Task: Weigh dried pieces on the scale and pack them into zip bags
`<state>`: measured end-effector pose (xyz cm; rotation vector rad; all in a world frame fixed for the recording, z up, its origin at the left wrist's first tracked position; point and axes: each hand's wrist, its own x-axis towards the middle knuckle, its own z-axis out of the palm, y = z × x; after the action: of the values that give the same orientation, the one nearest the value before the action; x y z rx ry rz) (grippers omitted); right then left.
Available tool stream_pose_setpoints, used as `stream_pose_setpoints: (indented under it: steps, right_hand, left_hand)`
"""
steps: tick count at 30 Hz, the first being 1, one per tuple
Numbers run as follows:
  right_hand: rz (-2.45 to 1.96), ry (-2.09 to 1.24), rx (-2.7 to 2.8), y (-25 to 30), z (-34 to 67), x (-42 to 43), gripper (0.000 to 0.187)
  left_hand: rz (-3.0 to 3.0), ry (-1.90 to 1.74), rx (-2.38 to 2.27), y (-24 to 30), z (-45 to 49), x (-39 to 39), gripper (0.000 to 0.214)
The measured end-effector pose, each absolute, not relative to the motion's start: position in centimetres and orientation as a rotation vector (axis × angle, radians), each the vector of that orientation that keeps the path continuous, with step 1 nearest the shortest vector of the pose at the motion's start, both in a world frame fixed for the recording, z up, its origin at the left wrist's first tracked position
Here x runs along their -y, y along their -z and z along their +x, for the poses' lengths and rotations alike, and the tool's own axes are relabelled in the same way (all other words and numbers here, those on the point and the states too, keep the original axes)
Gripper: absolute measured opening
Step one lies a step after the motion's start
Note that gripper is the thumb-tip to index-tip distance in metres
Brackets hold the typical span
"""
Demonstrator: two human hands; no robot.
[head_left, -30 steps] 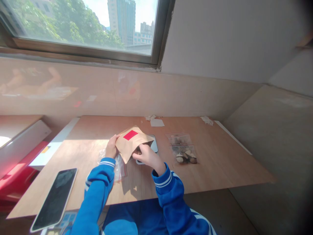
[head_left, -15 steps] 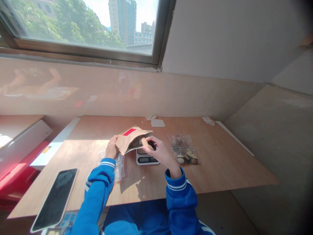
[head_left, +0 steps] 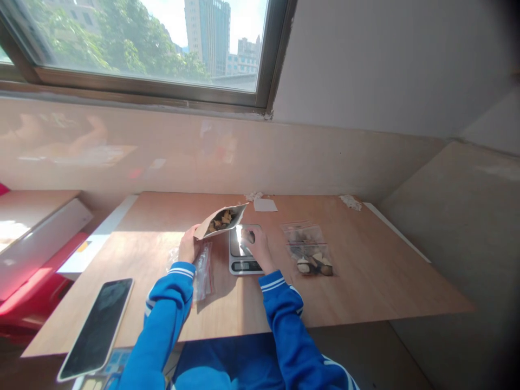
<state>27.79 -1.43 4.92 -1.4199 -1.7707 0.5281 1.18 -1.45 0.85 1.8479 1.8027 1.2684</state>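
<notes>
Just below frame centre, the right hand (head_left: 260,249) has come down from the brown pouch (head_left: 221,221) onto the scale (head_left: 239,264), fingers curled on a small piece (head_left: 249,236), display unreadable, while the left hand (head_left: 188,248) still grips that pouch, its red label now hidden.

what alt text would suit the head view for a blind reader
A person in blue sleeves holds an open brown paper pouch in the left hand while the right hand reaches onto a small digital scale on a wooden table.

Right hand (head_left: 260,248) from bag to scale (head_left: 237,250)
</notes>
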Motion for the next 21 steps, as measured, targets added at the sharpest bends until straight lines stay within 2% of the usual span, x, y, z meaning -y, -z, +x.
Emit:
stream_pose_setpoints:
  steps: [5, 12, 21]
  right_hand:
    - [-1.343, -0.562, 1.739, -3.8, 28.4, 1.0, 0.022]
    - [-1.355, -0.629, 1.563, -3.1, 30.1, 0.1, 0.035]
    - [-1.322, -0.634, 1.65, -4.0, 30.2, 0.2, 0.028]
  left_hand:
    - [1.872, -1.253, -1.813, -0.8, 1.1, 1.4, 0.04]
    - [1.825, -1.244, -1.844, -0.5, 1.1, 1.3, 0.041]
    - [1.854, -1.246, -1.845, -0.5, 1.1, 1.3, 0.043]
